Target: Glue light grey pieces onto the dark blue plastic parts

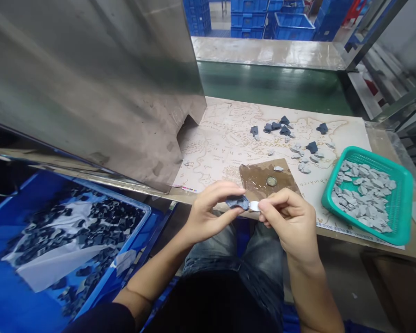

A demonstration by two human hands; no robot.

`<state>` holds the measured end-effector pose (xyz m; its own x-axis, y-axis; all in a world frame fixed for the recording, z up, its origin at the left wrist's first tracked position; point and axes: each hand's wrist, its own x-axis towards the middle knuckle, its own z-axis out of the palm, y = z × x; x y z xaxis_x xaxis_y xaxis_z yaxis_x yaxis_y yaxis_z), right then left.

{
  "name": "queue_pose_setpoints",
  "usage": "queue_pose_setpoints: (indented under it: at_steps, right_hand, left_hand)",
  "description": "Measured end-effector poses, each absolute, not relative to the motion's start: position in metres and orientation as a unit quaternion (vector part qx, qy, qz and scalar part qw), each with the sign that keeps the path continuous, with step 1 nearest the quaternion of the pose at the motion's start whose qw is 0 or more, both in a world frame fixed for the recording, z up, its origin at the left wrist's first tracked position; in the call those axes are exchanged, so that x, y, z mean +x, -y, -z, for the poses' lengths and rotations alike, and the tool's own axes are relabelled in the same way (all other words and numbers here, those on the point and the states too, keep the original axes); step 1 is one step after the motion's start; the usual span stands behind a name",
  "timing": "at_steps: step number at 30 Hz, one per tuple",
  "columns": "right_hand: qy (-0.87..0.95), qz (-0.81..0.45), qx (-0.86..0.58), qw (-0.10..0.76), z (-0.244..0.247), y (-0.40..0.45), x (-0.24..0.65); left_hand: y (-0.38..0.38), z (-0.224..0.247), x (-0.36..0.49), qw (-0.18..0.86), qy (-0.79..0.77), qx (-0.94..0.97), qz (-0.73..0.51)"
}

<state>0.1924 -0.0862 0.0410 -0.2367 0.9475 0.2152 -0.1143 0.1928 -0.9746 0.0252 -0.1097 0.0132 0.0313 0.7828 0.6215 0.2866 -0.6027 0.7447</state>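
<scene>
Between the thumb and fingers of my left hand is a small dark blue-grey plastic part. My right hand pinches a small light grey piece, its tip against the right end of the dark part. Just beyond my hands lies a wet brown square board with a small round disc and another light grey piece on it. Farther back, several dark parts and loose light grey pieces are scattered on the map-printed sheet.
At the right stands a green basket holding many light grey pieces. A blue bin full of dark parts sits low at the left. A large metal panel blocks the left side. Behind the sheet runs a green belt; blue crates stand beyond.
</scene>
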Motion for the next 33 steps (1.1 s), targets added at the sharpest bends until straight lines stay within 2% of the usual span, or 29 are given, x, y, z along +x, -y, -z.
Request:
queue_pose_setpoints:
  at_steps: [5,12,18,22,26,28,33]
  right_hand:
    - [0.601,-0.544,-0.348,0.471,-0.042,0.083,0.193]
    - [0.594,-0.541,-0.333,0.493,-0.031,0.086,0.186]
    - [0.625,-0.525,-0.361,0.451,-0.036,0.077,0.179]
    - [0.665,-0.540,-0.385,0.344,-0.037,0.066,0.183]
    - [0.731,-0.492,-0.419,0.218,-0.034,0.062,0.205]
    - [0.755,-0.469,-0.431,0.157,-0.035,0.060,0.220]
    - [0.814,-0.420,-0.398,-0.059,-0.062,0.046,0.250]
  left_hand:
    - [0.110,-0.015,0.019,0.158,-0.379,0.734,-0.541]
    - [0.110,-0.011,0.018,0.156,-0.388,0.715,-0.559]
    - [0.108,-0.002,0.020,0.144,-0.426,0.681,-0.577]
    - [0.105,0.013,0.023,0.180,-0.458,0.666,-0.561]
    - [0.104,0.031,0.017,0.227,-0.453,0.700,-0.503]
    - [0.102,0.039,0.008,0.189,-0.464,0.717,-0.484]
    - [0.082,0.060,-0.018,-0.020,-0.556,0.676,-0.484]
